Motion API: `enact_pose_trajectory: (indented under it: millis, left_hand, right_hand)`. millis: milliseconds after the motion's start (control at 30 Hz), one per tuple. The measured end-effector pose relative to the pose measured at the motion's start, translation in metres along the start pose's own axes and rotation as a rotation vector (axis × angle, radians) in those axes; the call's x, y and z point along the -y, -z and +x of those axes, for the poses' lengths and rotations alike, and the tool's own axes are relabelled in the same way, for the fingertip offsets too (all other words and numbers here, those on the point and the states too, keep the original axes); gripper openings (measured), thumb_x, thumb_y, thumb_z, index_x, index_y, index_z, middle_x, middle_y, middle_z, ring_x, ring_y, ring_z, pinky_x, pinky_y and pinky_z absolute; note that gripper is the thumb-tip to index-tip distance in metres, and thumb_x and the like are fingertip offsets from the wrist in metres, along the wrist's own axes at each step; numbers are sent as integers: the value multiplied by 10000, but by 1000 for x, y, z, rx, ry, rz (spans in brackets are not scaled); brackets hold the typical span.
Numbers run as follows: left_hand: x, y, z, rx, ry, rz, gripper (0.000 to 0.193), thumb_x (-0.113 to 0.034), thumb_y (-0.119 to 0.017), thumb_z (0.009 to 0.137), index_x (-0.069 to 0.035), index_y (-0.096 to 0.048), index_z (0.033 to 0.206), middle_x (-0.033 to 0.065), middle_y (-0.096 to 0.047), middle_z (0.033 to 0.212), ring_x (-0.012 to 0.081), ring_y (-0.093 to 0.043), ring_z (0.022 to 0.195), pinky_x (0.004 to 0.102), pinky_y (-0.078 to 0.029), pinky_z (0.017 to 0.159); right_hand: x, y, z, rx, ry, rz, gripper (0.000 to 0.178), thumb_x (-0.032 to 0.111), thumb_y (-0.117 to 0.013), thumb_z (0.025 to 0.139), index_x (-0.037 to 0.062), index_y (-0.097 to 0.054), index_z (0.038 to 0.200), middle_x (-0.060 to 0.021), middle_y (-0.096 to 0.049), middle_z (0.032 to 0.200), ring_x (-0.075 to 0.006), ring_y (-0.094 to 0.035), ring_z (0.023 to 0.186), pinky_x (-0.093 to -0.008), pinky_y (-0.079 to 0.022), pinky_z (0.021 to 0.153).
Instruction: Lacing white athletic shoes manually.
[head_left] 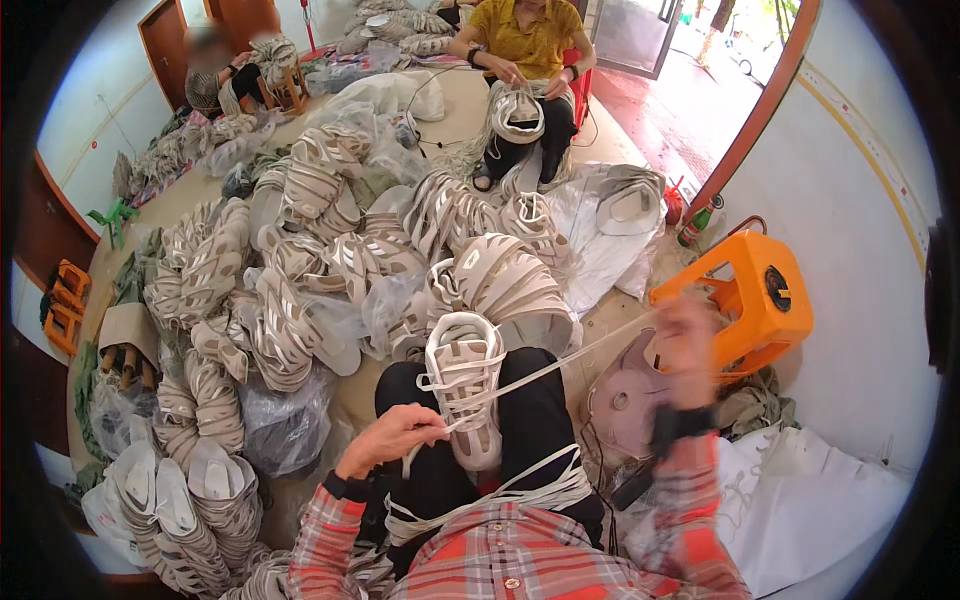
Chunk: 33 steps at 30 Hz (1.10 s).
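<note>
Plaid shirt (520, 555), shoe (462, 385) on lap, lace (560, 365) taut between left hand (392, 437) and right hand (688, 335).

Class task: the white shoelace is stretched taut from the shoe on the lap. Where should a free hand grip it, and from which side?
Grip the white shoelace mid-span, pinching from above; there it runs taut and bare between the left hand and right hand, clear of the shoe.
</note>
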<state>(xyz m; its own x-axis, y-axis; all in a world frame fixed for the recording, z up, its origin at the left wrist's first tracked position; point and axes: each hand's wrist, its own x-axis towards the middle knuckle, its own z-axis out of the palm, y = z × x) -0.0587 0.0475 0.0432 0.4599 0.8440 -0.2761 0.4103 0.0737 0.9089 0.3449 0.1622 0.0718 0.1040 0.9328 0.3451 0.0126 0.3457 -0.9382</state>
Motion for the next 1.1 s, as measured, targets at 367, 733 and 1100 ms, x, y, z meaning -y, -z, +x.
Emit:
enact_pose_trajectory:
  millis: [367, 733, 1100]
  left_hand:
    - [19, -27, 9, -373, -101, -224, 255, -45, -633, 780, -54, -586, 1030, -22, -571, 809, 61, -483, 637, 193, -382, 557]
    - [11, -75, 28, -633, -110, 419, 274, -142, -572, 828, -104, -491, 1087, 160, -634, 737, 336, -624, 638, 414, -480, 523]
    - [-2, -77, 42, -457, 28, 535, 360, -180, -537, 822, -71, -441, 1152, 196, -596, 604, 374, -618, 626, 440, -483, 565]
  right_hand:
    - [127, 416, 27, -884, 294, -151, 340, 111, -569, 852, -87, -515, 1123, -115, -521, 1041, -207, -580, 927, -263, -491, 754]
    - [-32, -48, -85, 288, -207, -745, 125, 34, -595, 750, 50, -652, 860, -108, -630, 787, -238, -609, 761, -328, -476, 675]
    - [-41, -150, -104, 626, 385, -942, 81, 142, -589, 647, 102, -610, 715, -64, -514, 728, -246, -473, 783, -374, -326, 674]
